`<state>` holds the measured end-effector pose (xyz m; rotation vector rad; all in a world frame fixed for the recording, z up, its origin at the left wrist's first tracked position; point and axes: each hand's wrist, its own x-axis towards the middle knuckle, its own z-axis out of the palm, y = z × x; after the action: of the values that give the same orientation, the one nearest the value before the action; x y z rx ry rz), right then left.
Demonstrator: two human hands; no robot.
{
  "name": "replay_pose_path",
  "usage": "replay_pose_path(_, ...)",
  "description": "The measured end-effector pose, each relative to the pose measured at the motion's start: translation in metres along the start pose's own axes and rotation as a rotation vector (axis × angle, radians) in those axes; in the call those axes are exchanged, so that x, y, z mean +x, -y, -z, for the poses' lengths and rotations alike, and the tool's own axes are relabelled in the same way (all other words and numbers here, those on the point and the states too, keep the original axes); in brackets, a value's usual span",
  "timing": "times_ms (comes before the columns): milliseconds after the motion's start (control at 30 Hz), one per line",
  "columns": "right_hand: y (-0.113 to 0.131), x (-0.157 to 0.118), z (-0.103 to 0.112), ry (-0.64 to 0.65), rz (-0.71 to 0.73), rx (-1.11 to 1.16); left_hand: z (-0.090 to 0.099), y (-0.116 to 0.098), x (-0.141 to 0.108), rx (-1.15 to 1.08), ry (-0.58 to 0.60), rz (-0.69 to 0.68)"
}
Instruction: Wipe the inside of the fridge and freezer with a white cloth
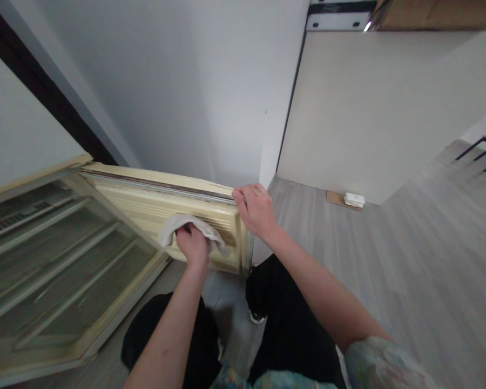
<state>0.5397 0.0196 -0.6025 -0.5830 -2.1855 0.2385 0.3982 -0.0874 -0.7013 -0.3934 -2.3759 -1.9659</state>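
Observation:
My left hand (pixel 193 244) is closed on a whitish cloth (pixel 173 222), which lies against the ribbed inner panel of a cream fridge door (pixel 125 199). Part of the cloth is bunched under the fingers and hidden. At the door's free upper corner, my right hand (pixel 256 209) wraps its fingers over the edge, close to the rubber seal. The door stands swung open from the fridge (pixel 76 354), whose interior with shelves (pixel 56 259) shows on the left.
A pale wall (pixel 166 81) rises behind the door. On the grey wood-look floor (pixel 348 270) a small white box (pixel 354 200) rests on a piece of brown cardboard (pixel 335 199). Dark furniture legs (pixel 480 145) show at the far right. My legs (pixel 283 319) are just below the door.

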Motion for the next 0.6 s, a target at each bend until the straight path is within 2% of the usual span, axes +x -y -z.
replay_pose_path(67,0.002,-0.001,0.000,-0.003,0.009,0.003,0.001,0.010,-0.016,0.011,0.020,0.028)
replay_pose_path(167,0.007,-0.006,0.001,-0.018,0.010,0.010,-0.004,0.031,-0.076,0.004,0.152,0.091)
replay_pose_path(233,0.010,-0.009,0.002,-0.030,0.012,0.016,-0.013,0.044,-0.116,-0.022,0.201,0.129)
replay_pose_path(300,0.011,-0.010,0.003,-0.035,0.016,0.022,-0.023,0.052,-0.138,-0.059,0.212,0.156)
replay_pose_path(333,0.011,-0.010,0.003,-0.033,0.020,0.024,-0.027,0.055,-0.140,-0.079,0.207,0.165)
replay_pose_path(400,0.009,-0.007,0.002,-0.037,0.027,0.022,-0.032,0.058,-0.127,-0.112,0.176,0.175)
replay_pose_path(533,0.003,-0.001,-0.001,-0.056,0.025,0.000,-0.031,0.059,-0.064,-0.134,0.063,0.171)
replay_pose_path(600,0.002,0.000,-0.001,-0.052,0.008,-0.007,-0.028,0.059,-0.043,-0.142,0.037,0.154)
